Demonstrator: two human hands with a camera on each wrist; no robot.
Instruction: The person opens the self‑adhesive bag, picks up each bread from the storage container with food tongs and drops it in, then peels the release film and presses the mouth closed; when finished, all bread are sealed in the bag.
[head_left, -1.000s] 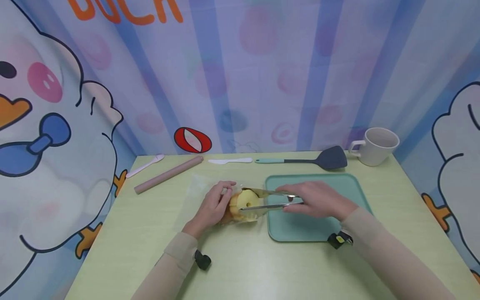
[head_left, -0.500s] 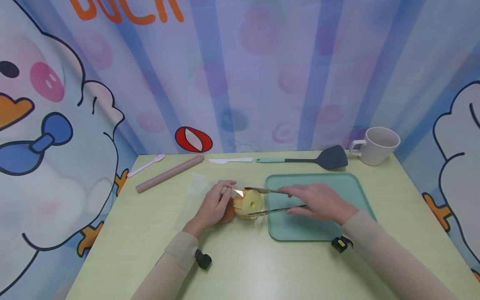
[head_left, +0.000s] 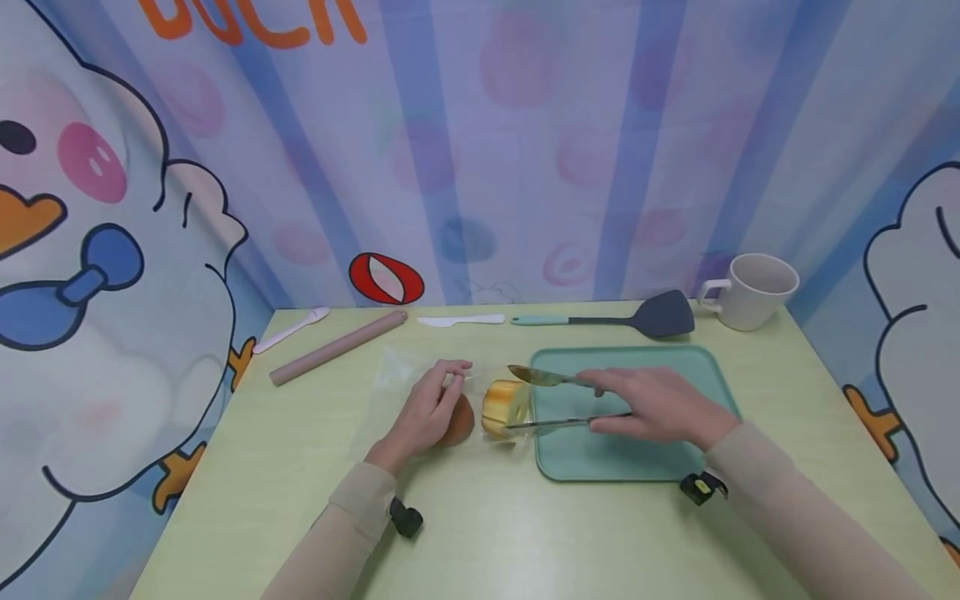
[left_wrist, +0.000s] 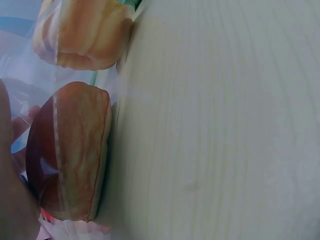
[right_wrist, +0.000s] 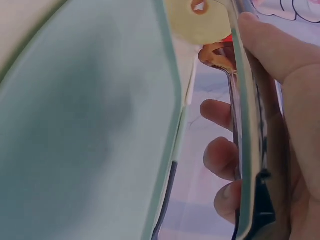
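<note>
My left hand (head_left: 427,408) holds the edge of a clear plastic bag (head_left: 390,383) between thumb and fingers, beside a brown bun (head_left: 457,421). In the left wrist view, the bun (left_wrist: 70,155) lies under the film, with a yellow-striped bread roll (left_wrist: 90,35) beyond it. My right hand (head_left: 652,404) grips metal tongs (head_left: 558,423), their arms spread. The lower tip is at the near side of the roll (head_left: 501,408); the upper tip stands apart from it. The right wrist view shows the roll's pale end with a hole (right_wrist: 200,25).
A green tray (head_left: 622,467) lies under the right hand. Along the back are a pink spoon (head_left: 292,331), a rolling pin (head_left: 337,348), a white plastic knife (head_left: 461,321), a spatula (head_left: 660,317) and a white mug (head_left: 753,292). A printed curtain (head_left: 517,167) stands behind the table.
The striped roll has shifted right, away from the brown bun, and turned to show its side. The tongs have moved right and spread, the upper arm leaving the roll. My left hand has stayed put.
</note>
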